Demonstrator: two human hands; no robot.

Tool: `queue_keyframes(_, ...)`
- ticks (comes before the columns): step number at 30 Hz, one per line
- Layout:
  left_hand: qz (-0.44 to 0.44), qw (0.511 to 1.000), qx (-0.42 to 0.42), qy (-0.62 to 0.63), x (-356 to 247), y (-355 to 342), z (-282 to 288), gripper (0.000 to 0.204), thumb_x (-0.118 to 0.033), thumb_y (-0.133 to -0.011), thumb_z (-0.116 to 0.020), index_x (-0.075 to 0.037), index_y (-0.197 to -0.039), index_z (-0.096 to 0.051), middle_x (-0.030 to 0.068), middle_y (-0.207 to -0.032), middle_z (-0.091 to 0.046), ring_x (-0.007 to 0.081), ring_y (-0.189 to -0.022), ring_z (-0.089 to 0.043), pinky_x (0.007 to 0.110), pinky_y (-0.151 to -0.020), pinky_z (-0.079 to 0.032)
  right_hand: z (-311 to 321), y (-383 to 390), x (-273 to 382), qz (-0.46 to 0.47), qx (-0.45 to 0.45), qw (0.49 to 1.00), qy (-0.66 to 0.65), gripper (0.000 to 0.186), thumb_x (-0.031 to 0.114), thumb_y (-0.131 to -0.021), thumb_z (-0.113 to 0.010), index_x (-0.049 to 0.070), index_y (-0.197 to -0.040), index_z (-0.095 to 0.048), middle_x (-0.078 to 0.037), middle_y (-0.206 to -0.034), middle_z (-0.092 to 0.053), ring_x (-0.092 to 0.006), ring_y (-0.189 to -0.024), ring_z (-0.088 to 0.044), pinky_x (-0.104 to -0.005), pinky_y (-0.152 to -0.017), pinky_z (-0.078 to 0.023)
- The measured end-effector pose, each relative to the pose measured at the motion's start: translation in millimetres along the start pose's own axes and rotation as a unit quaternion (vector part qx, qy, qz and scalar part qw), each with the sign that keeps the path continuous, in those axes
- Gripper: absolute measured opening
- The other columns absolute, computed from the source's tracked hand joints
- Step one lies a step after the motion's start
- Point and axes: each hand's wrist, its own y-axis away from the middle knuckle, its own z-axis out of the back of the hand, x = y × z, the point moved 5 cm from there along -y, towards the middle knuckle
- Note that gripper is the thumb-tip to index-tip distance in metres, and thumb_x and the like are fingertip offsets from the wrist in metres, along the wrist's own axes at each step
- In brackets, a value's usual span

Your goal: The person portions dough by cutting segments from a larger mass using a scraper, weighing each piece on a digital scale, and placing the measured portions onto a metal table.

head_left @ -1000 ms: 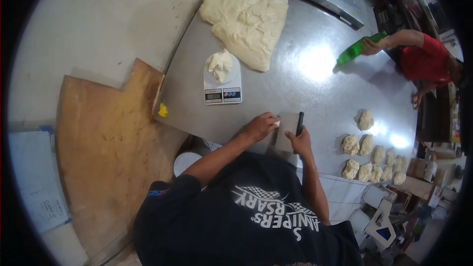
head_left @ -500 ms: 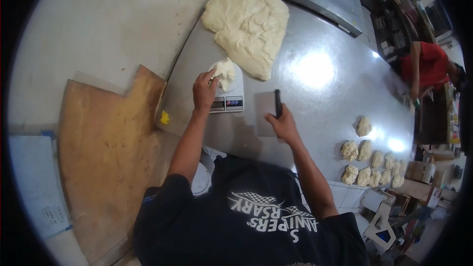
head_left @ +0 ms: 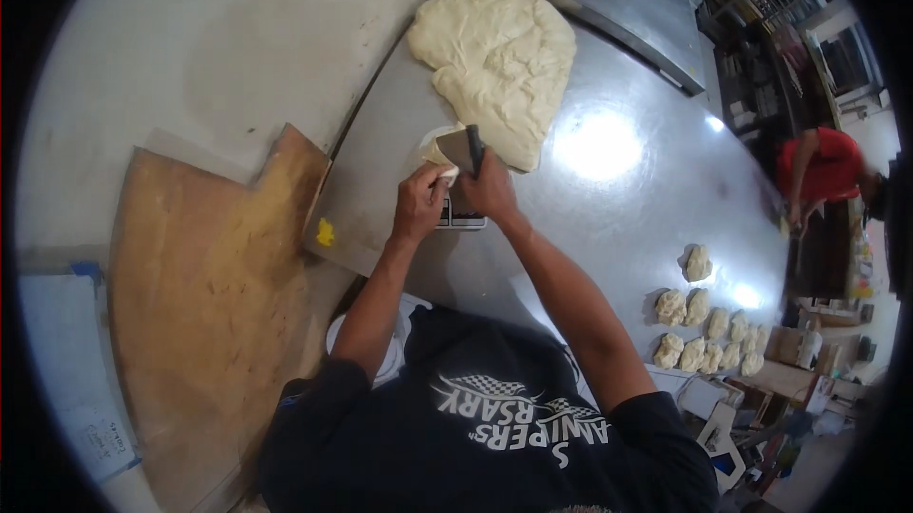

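Note:
My right hand (head_left: pixel 492 188) grips a bench scraper (head_left: pixel 456 148) by its black handle, the metal blade held over the kitchen scale (head_left: pixel 468 222). Close beside it, my left hand (head_left: pixel 419 201) pinches a small piece of dough (head_left: pixel 446 172) at the blade's lower edge. Blade and hands cover most of the scale's plate and part of its panel, so how much dough lies there is hidden. Just beyond the scale spreads a big pale mass of dough (head_left: pixel 499 61) on the steel table (head_left: pixel 380 161).
Several dough lumps (head_left: pixel 697 307) sit in rows at the table's right. A raised steel surface (head_left: pixel 599 0) borders the far side. A wooden board (head_left: pixel 209 313) lies left of the table, by the wall. A person in a red top (head_left: pixel 825 166) stands beyond the right end.
My right hand has brought the scraper left and forward, from the bare table to the dough over the scale. My left hand has stayed at the scale, now pinching the dough near the blade.

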Motion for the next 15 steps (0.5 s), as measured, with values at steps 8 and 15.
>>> queue_keyframes(8, -0.031, 0.982, 0.088, 0.164, -67, 50, 10, 0.019, 0.006, -0.096, -0.061, 0.005, -0.112, -0.071, 0.0121, -0.105, -0.072, 0.0173, -0.096, -0.07, 0.03, -0.087, -0.055, 8, -22, -3, -0.052, 0.059, 0.997, -0.003, 0.044, 0.026, -0.085, -0.078, -0.003, -0.103, -0.049, -0.035, -0.086, -0.067, -0.0556, -0.085, -0.066, -0.0585, -0.075, -0.053)
queue_keyframes(15, -0.028, 0.939, 0.195, 0.281, -110, 88, -47, 0.021, 0.0, -0.096, -0.066, 0.003, -0.117, -0.071, 0.0147, -0.112, -0.074, 0.0224, -0.106, -0.072, 0.035, -0.096, -0.056, 48, -20, 9, -0.142, 0.108, 0.967, -0.183, 0.043, 0.028, -0.087, -0.082, -0.004, -0.109, -0.065, -0.015, -0.086, -0.073, -0.0249, -0.08, -0.071, -0.0383, -0.074, -0.055)
